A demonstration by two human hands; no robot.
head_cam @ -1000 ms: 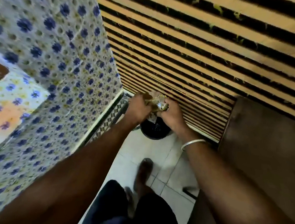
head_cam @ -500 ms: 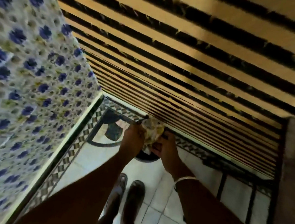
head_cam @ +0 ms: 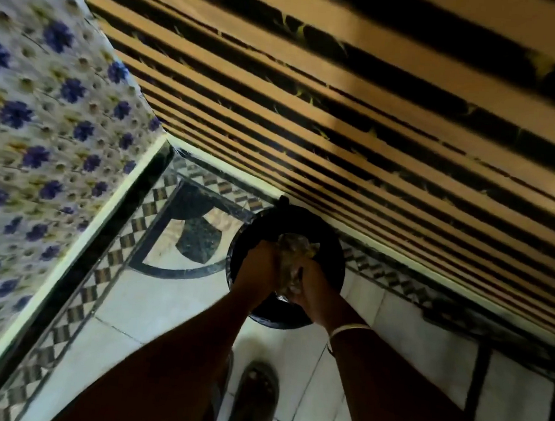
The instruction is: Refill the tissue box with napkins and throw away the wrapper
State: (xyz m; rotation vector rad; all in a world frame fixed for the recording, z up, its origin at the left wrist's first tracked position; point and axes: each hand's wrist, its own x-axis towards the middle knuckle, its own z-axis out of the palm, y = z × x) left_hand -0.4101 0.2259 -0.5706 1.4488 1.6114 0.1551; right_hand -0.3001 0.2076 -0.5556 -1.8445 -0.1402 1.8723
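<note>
Both hands at work above a round black plastic waste bin standing on the pale tiled floor against the foot of a tan-and-black striped wall. Left hand and right hand closed from either side around a crumpled, clear, glinting plastic wrapper, squeezed into a wad between the palms and held directly over the bin's dark mouth. Wrapper apparently not yet released; whether its lower end already dips below the rim cannot be told. A thin pale metal bangle on the right wrist. To the left, a white cloth printed with blue flowers hanging down over what may be a bench, its hem just above a checkered tile border. Near the bottom edge, one dark sandalled foot planted just short of the bin.

No tissue box and no napkins anywhere in view, so the refill itself cannot be checked from here; judging by the empty, balled-up wrapper, probably complete. Left to do, by the look of it: only opening both hands and letting the wrapper fall in.
</note>
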